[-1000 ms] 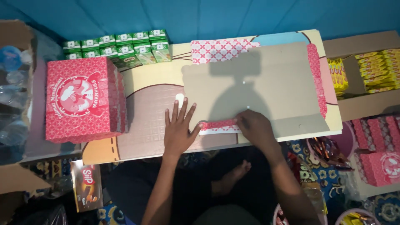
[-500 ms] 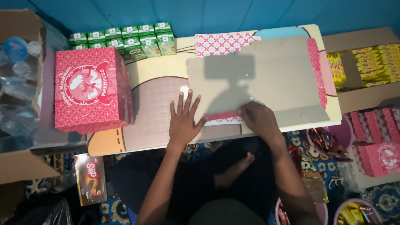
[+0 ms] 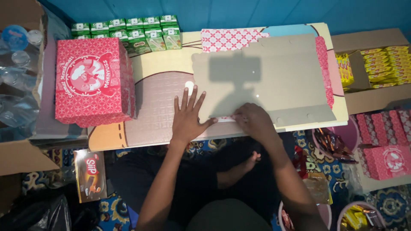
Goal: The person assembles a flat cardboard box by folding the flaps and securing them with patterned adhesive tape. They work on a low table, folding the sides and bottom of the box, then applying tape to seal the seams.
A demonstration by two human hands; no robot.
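A flat unfolded cardboard box blank [image 3: 274,81], grey-brown inside with a red patterned outside showing at its edges, lies on a low table [image 3: 158,64]. My left hand [image 3: 188,117] lies flat with fingers spread at the blank's near left corner, partly on the table. My right hand [image 3: 253,122] presses down on the blank's near edge flap, fingers curled over the fold. A shadow of my head falls on the cardboard.
A stack of assembled red boxes [image 3: 92,81] stands at the table's left. Several green drink cartons [image 3: 128,32] line the back. Water bottles [image 3: 15,85] at far left, an open carton of yellow packets [image 3: 376,68] at right, more red boxes [image 3: 387,145] and snack tubs on the floor.
My right hand has slid a little left along the near flap, pressing the fold. My left hand stays spread at the corner. The view has shifted slightly.
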